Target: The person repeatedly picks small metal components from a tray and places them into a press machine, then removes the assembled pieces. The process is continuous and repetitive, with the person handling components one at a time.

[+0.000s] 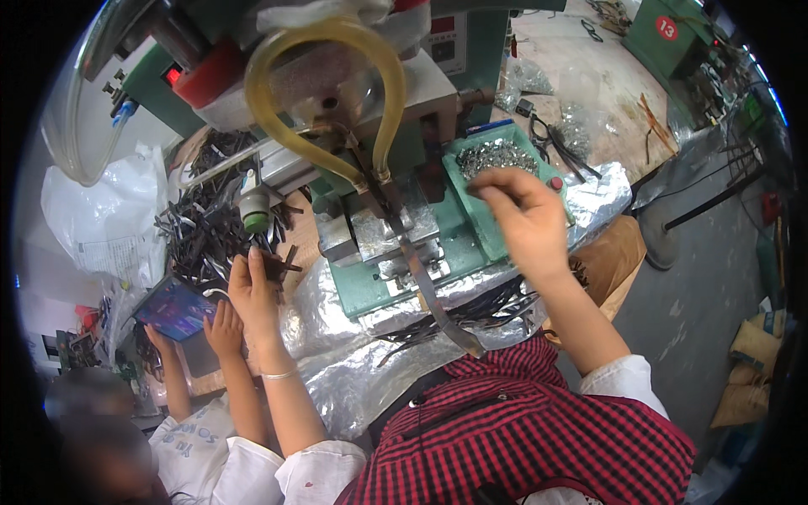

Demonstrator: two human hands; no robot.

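Observation:
My left hand (255, 290) is closed with thumb and finger pinched on short dark strips (283, 266), left of the machine's base. My right hand (532, 220) is held over the green tray (491, 239) on the right; its fingers are curled into a pinch, and what they hold, if anything, is too small to name. Small shiny metal pieces (497, 157) fill the tray's far part. Between my hands stands a green press machine (358, 290) with a metal block (394, 240). A long flat strip (439, 313) runs from under its head toward my lap.
A heap of dark strips (202, 210) lies left of the machine, beside a white plastic bag (105, 223). Another person's hands (224, 330) are at a tablet (175, 307). More dark strips (471, 313) rest on silvery sheeting (328, 370). A yellowish hose (396, 80) loops above.

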